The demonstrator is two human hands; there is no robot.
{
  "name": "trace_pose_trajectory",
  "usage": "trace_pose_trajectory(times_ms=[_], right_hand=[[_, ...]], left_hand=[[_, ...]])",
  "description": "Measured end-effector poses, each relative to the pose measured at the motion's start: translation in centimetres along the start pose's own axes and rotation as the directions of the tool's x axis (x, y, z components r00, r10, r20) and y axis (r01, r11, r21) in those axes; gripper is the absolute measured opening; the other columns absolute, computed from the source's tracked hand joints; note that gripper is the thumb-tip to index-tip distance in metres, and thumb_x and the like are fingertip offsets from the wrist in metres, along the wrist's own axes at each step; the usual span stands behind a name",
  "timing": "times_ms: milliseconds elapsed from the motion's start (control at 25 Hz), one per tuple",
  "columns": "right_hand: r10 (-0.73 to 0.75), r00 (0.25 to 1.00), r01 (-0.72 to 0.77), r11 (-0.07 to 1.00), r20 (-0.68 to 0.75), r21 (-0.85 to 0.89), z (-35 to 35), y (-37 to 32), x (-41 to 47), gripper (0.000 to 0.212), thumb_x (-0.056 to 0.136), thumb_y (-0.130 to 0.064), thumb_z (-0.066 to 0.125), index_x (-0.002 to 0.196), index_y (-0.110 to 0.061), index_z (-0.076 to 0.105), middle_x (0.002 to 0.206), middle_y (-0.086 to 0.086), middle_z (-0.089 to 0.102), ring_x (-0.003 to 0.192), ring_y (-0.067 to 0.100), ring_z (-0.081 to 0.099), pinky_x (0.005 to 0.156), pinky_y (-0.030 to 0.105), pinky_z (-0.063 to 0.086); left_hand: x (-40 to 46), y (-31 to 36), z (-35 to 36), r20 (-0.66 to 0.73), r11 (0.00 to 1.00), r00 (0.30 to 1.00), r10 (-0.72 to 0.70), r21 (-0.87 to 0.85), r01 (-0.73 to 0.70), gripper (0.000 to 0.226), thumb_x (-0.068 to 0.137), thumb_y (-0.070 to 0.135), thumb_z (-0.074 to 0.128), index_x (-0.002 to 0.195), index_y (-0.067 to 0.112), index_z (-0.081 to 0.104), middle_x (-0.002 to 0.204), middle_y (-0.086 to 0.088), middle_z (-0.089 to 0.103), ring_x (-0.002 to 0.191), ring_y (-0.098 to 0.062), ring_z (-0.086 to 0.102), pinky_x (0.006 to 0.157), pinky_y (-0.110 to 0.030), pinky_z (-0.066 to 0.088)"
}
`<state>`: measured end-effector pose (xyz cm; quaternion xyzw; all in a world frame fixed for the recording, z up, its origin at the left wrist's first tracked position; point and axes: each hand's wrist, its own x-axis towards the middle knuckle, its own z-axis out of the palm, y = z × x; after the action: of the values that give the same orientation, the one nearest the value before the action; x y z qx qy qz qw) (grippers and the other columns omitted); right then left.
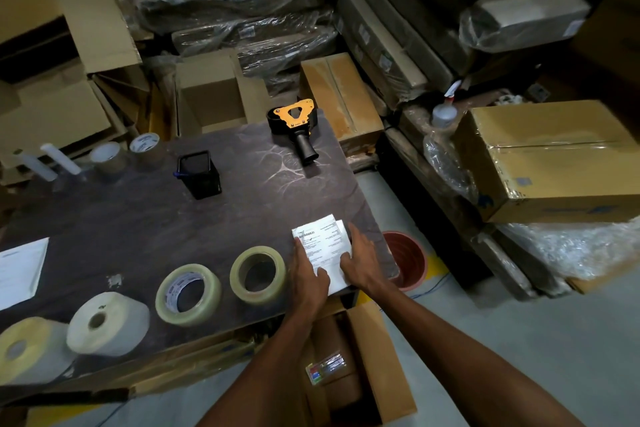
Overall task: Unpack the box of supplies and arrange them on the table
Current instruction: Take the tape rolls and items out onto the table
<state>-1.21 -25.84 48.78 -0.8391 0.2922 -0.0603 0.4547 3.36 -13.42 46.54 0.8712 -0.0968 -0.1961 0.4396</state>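
At the table's near right corner, left hand and right hand press flat, fingers extended, on a stack of papers. Square its edges beside the tape roll; the open box sits below.

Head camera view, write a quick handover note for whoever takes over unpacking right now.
Left hand and right hand: both lie flat on the papers at the table's near right corner, no grip on anything.
Done: two clear tape rolls and two white rolls lined along the near edge; tape dispenser and black holder farther back.
Left: the open box on the floor below still holds a small packet.
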Motion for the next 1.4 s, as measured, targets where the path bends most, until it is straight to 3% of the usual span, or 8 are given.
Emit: trace_pose_trajectory(times_ms=[200,360,560,920,1080,1200,1320,1400], right_hand=[[-0.055,0.998,0.055,0.998,0.030,0.004,-1.1,0.3,-0.1,0.065,0.085,-0.004,0.054,0.146,-0.016,0.035,0.133,-0.003,0.054,0.116,0.011,0.051,0.086,0.007,0.039],[0.056,0.998,-0.056,0.998,-0.031,-0.017,-1.1,0.6,-0.2,0.063,0.085,-0.012,0.054,0.146,-0.013,0.037,0.141,0.010,0.052,0.126,0.028,0.051,0.100,0.037,0.045],[0.019,1.000,-0.020,1.000,-0.010,-0.012,-0.8,0.6,-0.9,0.036,0.087,-0.012,0.054,0.123,-0.016,0.053,0.124,0.006,0.063,0.104,0.018,0.060,0.079,0.027,0.049],[-0.021,1.000,0.020,0.999,0.017,0.049,-1.8,1.7,-2.4,0.045,0.086,-0.006,0.051,0.129,-0.018,0.052,0.127,0.003,0.063,0.105,0.015,0.060,0.079,0.029,0.052],[0.025,0.999,-0.020,0.996,-0.049,0.086,-2.2,3.1,-5.4,0.049,0.090,-0.010,0.049,0.139,-0.012,0.045,0.128,0.006,0.060,0.109,0.019,0.059,0.086,0.028,0.046],[0.052,0.987,-0.026,0.985,-0.152,0.169,-1.6,5.3,-9.0,0.042,0.091,-0.010,0.050,0.133,-0.016,0.050,0.112,0.007,0.062,0.097,0.017,0.059,0.084,0.032,0.051],[0.129,0.986,-0.104,0.972,-0.110,0.210,-0.8,7.4,-13.0,0.036,0.090,-0.004,0.051,0.124,-0.017,0.056,0.103,0.003,0.062,0.088,0.012,0.059,0.071,0.016,0.046],[0.164,0.986,-0.161,0.971,-0.005,0.179,0.0,9.6,-15.2,0.031,0.091,-0.005,0.051,0.118,-0.020,0.057,0.098,0.001,0.063,0.083,0.015,0.059,0.069,0.022,0.045]], left_hand=[[0.4,0.6,-0.1,0.030,0.998,0.999,-0.038,0.042,0.037,0.093,0.082,0.015,0.054,0.157,0.023,-0.001,0.152,-0.011,0.037,0.136,-0.029,0.041,0.112,-0.048,0.039],[-1.4,1.0,0.1,0.001,0.999,0.999,-0.041,-0.015,0.041,0.088,0.084,0.003,0.053,0.157,0.013,0.004,0.156,-0.011,0.033,0.140,-0.028,0.035,0.116,-0.040,0.033],[-2.3,1.7,0.1,-0.019,0.996,0.997,-0.076,-0.057,0.075,0.083,0.086,-0.001,0.048,0.157,0.013,0.007,0.156,-0.011,0.032,0.139,-0.027,0.037,0.114,-0.039,0.036],[-4.7,0.1,1.1,-0.061,0.996,0.995,-0.073,-0.059,0.070,0.074,0.075,0.019,0.041,0.148,0.020,0.029,0.146,-0.008,0.045,0.131,-0.027,0.046,0.105,-0.050,0.044],[-9.0,1.0,1.9,-0.206,0.993,0.973,-0.102,-0.085,0.086,0.067,0.079,0.005,0.052,0.144,0.015,0.039,0.143,-0.009,0.045,0.131,-0.027,0.043,0.110,-0.047,0.039],[-13.1,-0.1,3.7,-0.295,0.979,0.945,-0.138,-0.188,0.085,0.067,0.075,0.001,0.056,0.139,0.015,0.045,0.130,-0.008,0.047,0.118,-0.026,0.050,0.100,-0.043,0.047],[-16.5,-2.7,5.2,-0.221,0.944,0.943,-0.250,-0.274,0.186,0.061,0.078,-0.001,0.058,0.136,0.014,0.049,0.128,-0.010,0.051,0.116,-0.027,0.053,0.098,-0.043,0.048],[-18.3,-4.3,5.7,-0.146,0.920,0.926,-0.348,-0.242,0.308,0.054,0.083,-0.002,0.062,0.135,0.012,0.051,0.130,-0.011,0.052,0.119,-0.027,0.054,0.098,-0.038,0.048]])
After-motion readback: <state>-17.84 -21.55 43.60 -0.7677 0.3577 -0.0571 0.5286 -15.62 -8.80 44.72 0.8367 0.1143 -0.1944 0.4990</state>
